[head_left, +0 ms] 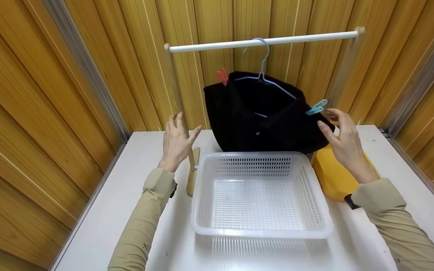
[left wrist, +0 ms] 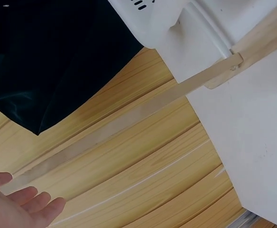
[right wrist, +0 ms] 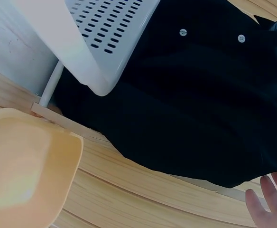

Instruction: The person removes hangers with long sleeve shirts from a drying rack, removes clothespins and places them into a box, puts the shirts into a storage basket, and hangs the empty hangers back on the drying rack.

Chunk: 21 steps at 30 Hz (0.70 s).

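Observation:
A black buttoned shirt (head_left: 269,135) hangs on a thin wire hanger (head_left: 265,58) hooked over the white bar (head_left: 311,38) of a small rack. A red clothespin (head_left: 222,76) sits on its left shoulder and a light-blue clothespin (head_left: 317,107) on its right. My left hand (head_left: 175,141) is raised beside the rack's left post, fingers spread, apart from the shirt. At the shirt's right side is my right hand (head_left: 345,139), thumb and fingers parted near the light-blue clothespin. In the right wrist view those fingertips (right wrist: 266,183) are right at the shirt's edge.
A white perforated basket (head_left: 260,233) stands on the white table (head_left: 126,210) in front of the shirt, with nothing in it. To its right is a yellow container (head_left: 332,180), partly behind the right forearm. Wood-patterned walls (head_left: 77,113) enclose the table's back and sides.

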Each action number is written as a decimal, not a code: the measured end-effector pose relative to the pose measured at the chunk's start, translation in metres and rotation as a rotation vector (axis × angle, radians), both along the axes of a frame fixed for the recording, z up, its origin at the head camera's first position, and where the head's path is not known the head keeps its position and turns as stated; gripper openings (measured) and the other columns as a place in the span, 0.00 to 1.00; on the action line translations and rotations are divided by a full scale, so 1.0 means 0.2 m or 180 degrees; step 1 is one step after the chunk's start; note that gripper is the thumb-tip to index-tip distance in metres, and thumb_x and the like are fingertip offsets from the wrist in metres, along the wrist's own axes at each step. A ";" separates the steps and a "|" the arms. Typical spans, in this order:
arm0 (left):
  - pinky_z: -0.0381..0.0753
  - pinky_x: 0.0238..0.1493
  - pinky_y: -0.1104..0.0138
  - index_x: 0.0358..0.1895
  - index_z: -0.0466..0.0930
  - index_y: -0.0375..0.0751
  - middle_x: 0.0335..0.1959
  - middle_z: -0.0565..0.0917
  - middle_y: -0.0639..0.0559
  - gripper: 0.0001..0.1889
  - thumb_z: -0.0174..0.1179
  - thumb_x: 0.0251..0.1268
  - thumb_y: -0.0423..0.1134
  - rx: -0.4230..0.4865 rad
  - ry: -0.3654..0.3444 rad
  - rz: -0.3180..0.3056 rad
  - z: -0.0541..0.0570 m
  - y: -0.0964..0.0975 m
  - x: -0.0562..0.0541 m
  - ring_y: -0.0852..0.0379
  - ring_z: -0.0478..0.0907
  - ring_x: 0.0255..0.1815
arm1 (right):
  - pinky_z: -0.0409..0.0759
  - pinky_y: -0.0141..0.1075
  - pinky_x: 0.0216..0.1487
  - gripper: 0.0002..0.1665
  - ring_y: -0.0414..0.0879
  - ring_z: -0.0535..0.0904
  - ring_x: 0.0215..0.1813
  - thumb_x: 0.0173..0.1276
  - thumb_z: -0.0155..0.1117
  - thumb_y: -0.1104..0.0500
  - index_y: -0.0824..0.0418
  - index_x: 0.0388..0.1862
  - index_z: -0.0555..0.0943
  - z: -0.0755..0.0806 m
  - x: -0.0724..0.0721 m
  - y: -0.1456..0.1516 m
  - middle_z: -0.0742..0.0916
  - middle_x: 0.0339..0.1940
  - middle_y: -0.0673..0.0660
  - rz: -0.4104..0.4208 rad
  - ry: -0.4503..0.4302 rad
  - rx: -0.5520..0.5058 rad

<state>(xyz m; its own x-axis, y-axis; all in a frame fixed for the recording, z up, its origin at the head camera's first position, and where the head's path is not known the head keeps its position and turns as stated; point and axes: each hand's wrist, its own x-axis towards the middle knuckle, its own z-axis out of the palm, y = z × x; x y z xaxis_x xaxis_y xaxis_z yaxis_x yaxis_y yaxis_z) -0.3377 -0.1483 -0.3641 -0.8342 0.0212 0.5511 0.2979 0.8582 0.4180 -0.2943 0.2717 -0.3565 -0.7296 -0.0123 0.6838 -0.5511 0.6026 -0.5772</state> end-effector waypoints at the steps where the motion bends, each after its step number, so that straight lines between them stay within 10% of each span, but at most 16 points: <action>1: 0.61 0.53 0.49 0.65 0.54 0.33 0.61 0.57 0.30 0.40 0.48 0.61 0.62 0.0063 -0.0040 -0.0005 0.00 0.00 -0.01 0.38 0.56 0.60 | 0.62 0.42 0.55 0.26 0.56 0.65 0.54 0.68 0.54 0.56 0.67 0.60 0.65 0.00 0.00 0.00 0.73 0.54 0.63 0.0007 -0.0032 -0.0005; 12: 0.62 0.54 0.60 0.59 0.54 0.29 0.55 0.60 0.37 0.28 0.51 0.67 0.47 0.0663 0.0156 -0.0437 0.02 -0.03 -0.08 0.46 0.58 0.58 | 0.65 0.43 0.52 0.24 0.55 0.67 0.54 0.70 0.51 0.56 0.66 0.61 0.65 0.01 -0.04 0.01 0.73 0.53 0.62 0.0103 -0.0249 -0.0138; 21: 0.64 0.52 0.59 0.63 0.47 0.33 0.57 0.58 0.39 0.30 0.50 0.67 0.45 0.1283 -0.0194 -0.0631 0.04 -0.06 -0.13 0.45 0.59 0.57 | 0.65 0.42 0.52 0.25 0.56 0.67 0.54 0.71 0.50 0.54 0.65 0.62 0.64 0.00 -0.06 0.00 0.73 0.54 0.62 0.0120 -0.0414 -0.0140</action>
